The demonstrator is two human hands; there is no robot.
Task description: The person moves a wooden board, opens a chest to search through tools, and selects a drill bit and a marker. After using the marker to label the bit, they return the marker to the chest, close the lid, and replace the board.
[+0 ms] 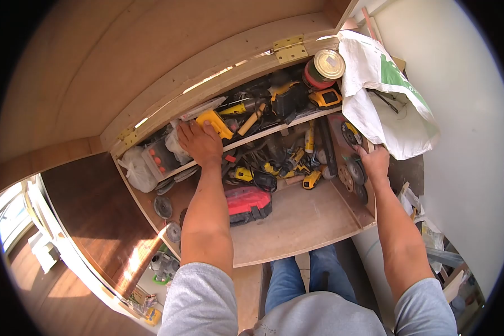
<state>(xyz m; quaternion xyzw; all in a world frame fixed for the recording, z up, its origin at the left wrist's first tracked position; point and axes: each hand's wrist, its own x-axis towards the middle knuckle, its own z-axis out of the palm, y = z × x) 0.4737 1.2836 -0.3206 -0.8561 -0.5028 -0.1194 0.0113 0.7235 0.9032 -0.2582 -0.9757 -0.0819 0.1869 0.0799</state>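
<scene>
Two bare hands, the left hand and the right hand, are visible in the head view, above a wooden tool box which has its lid raised. The left hand lies over the upper shelf, with the fingers stretched and touching a yellow object; whether its grip closes on this object, I cannot tell. The yellow object is on the shelf, between a crumpled clear bag and a wooden handle. The right hand has its grip bent around the top edge of the right wall, just beside a white and green bag, which hangs over that corner. Several round discs are along the inner side of this wall. At the right end of the shelf stands a tin can, and near it lies a yellow and black item. Below the shelf, power tools lie in a heap, and in front of them rests a red and black case. At the left end are a clear box and, just beside it, a whitish plastic bag.
</scene>
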